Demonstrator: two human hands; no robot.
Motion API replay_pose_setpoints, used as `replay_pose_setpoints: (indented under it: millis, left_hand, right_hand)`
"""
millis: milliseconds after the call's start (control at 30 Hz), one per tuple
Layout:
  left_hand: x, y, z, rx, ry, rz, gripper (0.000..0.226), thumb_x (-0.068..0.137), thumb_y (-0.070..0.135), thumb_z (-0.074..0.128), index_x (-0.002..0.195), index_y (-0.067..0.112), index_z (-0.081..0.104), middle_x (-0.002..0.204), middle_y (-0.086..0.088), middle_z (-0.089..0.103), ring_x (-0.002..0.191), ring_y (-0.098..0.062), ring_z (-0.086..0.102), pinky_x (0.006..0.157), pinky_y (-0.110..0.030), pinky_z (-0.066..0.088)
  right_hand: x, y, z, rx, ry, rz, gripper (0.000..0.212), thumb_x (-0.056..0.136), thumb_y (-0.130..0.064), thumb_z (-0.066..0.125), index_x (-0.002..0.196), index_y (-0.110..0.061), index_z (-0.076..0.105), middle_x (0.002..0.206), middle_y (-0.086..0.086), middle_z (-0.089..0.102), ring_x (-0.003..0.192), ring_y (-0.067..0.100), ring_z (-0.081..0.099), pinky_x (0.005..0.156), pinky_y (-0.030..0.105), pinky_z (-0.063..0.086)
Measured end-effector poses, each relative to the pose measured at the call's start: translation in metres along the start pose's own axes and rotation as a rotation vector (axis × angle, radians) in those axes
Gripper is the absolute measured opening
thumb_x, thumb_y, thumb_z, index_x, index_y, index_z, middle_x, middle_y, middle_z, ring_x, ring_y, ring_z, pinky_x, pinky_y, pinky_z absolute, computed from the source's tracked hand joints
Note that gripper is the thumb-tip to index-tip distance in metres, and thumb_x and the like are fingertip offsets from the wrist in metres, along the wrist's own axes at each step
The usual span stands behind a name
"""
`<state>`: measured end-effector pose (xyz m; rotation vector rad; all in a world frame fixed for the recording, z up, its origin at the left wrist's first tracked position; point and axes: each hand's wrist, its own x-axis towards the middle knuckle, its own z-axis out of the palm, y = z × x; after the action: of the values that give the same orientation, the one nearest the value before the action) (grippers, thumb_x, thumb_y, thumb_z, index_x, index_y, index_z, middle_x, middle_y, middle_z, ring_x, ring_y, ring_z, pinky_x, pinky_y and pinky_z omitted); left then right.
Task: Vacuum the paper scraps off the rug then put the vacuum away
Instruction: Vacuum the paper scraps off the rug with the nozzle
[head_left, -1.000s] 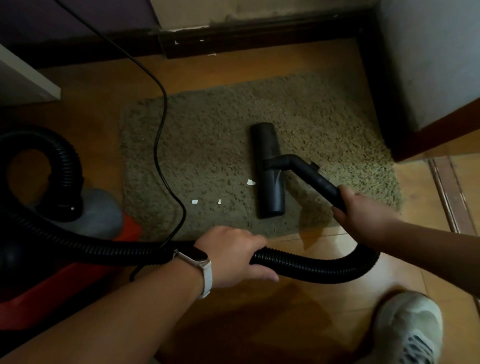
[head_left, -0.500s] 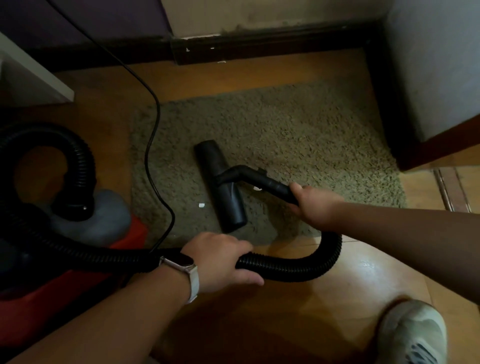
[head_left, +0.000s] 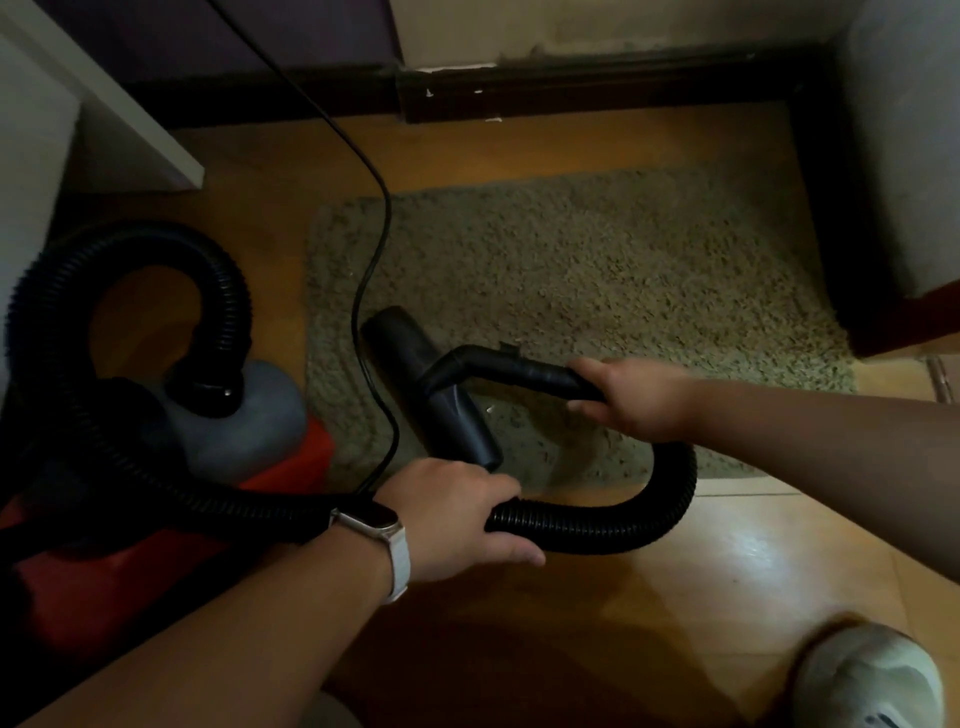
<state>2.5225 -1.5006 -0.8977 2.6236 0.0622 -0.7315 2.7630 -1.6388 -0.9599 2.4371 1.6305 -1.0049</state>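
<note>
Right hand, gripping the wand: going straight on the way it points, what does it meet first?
Probably the nozzle at the end of the wand the right hand grips; the cord lies just beyond it on the rug.

The rug (head_left: 597, 270) in the middle of the frame is shaggy, rough, matt cloth, lying on a smooth, glossy wooden floor (head_left: 753, 561). The hose (head_left: 597, 530) is ribbed black plastic with a slight sheen, the nozzle (head_left: 431, 395) smooth matt black plastic, and the watch strap (head_left: 397, 566) looks like pale woven cloth.
</note>
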Motion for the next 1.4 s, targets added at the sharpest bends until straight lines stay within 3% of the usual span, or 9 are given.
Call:
replay_pose_setpoints:
  millis: [133, 300, 400, 567, 633, 733, 1033, 1233, 1400]
  left_hand:
    - [-0.01, -0.01, 0.003, 0.001, -0.014, -0.04, 0.056, 0.078, 0.088, 0.038, 0.095, 0.036, 0.052, 0.078, 0.013, 0.054, 0.069, -0.005, 0.053, 0.059, -0.026, 0.043]
    - [-0.013, -0.015, 0.006, -0.016, -0.007, -0.047, 0.058, 0.078, 0.089, 0.036, 0.093, 0.035, 0.052, 0.076, 0.012, 0.053, 0.067, -0.004, 0.051, 0.055, -0.026, 0.038]
    - [-0.011, -0.015, 0.006, -0.036, 0.008, -0.045, 0.06, 0.076, 0.09, 0.035, 0.092, 0.035, 0.052, 0.075, 0.012, 0.053, 0.066, -0.004, 0.051, 0.054, -0.026, 0.037]
    - [-0.003, -0.011, 0.005, -0.069, 0.033, -0.045, 0.061, 0.073, 0.093, 0.032, 0.088, 0.037, 0.05, 0.072, 0.012, 0.053, 0.062, -0.002, 0.05, 0.052, -0.027, 0.037]
    - [0.0, -0.009, 0.005, -0.076, 0.041, -0.046, 0.063, 0.071, 0.094, 0.03, 0.09, 0.037, 0.051, 0.072, 0.013, 0.053, 0.062, -0.001, 0.049, 0.053, -0.027, 0.039]
    - [0.003, -0.006, 0.004, -0.077, 0.072, -0.036, 0.063, 0.071, 0.094, 0.029, 0.088, 0.037, 0.051, 0.071, 0.013, 0.053, 0.061, 0.0, 0.049, 0.052, -0.026, 0.038]
    - [0.007, 0.0, -0.001, -0.038, 0.075, -0.026, 0.061, 0.073, 0.092, 0.031, 0.091, 0.036, 0.05, 0.074, 0.013, 0.053, 0.067, -0.004, 0.052, 0.058, -0.029, 0.045]
    - [0.007, 0.0, -0.002, -0.017, 0.023, -0.026, 0.056, 0.078, 0.088, 0.035, 0.095, 0.037, 0.051, 0.077, 0.012, 0.053, 0.069, -0.005, 0.053, 0.056, -0.027, 0.039]
    - [0.004, -0.004, 0.003, 0.013, -0.013, -0.059, 0.055, 0.079, 0.088, 0.035, 0.092, 0.036, 0.05, 0.077, 0.011, 0.053, 0.067, -0.006, 0.052, 0.06, -0.03, 0.047]
  right_hand:
    - [0.017, -0.012, 0.005, -0.014, -0.069, -0.009, 0.041, 0.099, -0.061, 0.037, 0.125, -0.03, 0.043, 0.081, -0.006, 0.055, 0.066, 0.011, 0.055, 0.054, 0.032, 0.044]
    - [0.018, -0.014, 0.014, -0.05, -0.095, 0.068, 0.053, 0.099, -0.061, 0.036, 0.14, -0.028, 0.035, 0.08, -0.011, 0.051, 0.067, 0.006, 0.052, 0.05, 0.028, 0.035]
    - [0.014, -0.009, 0.009, -0.036, -0.127, 0.093, 0.055, 0.099, -0.061, 0.036, 0.144, -0.031, 0.031, 0.081, -0.008, 0.057, 0.068, 0.01, 0.057, 0.056, 0.032, 0.046]
    - [-0.002, 0.008, 0.0, 0.022, -0.152, 0.152, 0.037, 0.099, -0.058, 0.041, 0.125, -0.032, 0.045, 0.081, -0.005, 0.062, 0.067, 0.013, 0.062, 0.065, 0.038, 0.056]
    - [-0.008, 0.014, 0.0, 0.029, -0.146, 0.18, 0.039, 0.099, -0.057, 0.042, 0.128, -0.031, 0.045, 0.082, -0.005, 0.062, 0.069, 0.013, 0.062, 0.065, 0.036, 0.054]
    - [-0.015, 0.021, -0.001, 0.035, -0.126, 0.209, 0.041, 0.099, -0.057, 0.043, 0.13, -0.03, 0.044, 0.082, -0.005, 0.061, 0.068, 0.013, 0.061, 0.059, 0.032, 0.049]
    - [-0.037, 0.04, 0.0, 0.116, 0.013, 0.223, 0.024, 0.097, -0.06, 0.044, 0.106, -0.039, 0.047, 0.071, -0.007, 0.061, 0.058, 0.009, 0.06, 0.046, 0.025, 0.037]
    - [-0.017, 0.028, -0.004, 0.092, -0.059, 0.085, 0.025, 0.097, -0.06, 0.045, 0.109, -0.037, 0.046, 0.077, -0.007, 0.06, 0.066, 0.009, 0.059, 0.055, 0.03, 0.044]
    - [0.006, 0.019, 0.011, 0.097, -0.135, 0.055, 0.027, 0.098, -0.058, 0.043, 0.11, -0.034, 0.046, 0.084, -0.004, 0.061, 0.072, 0.01, 0.058, 0.063, 0.032, 0.046]
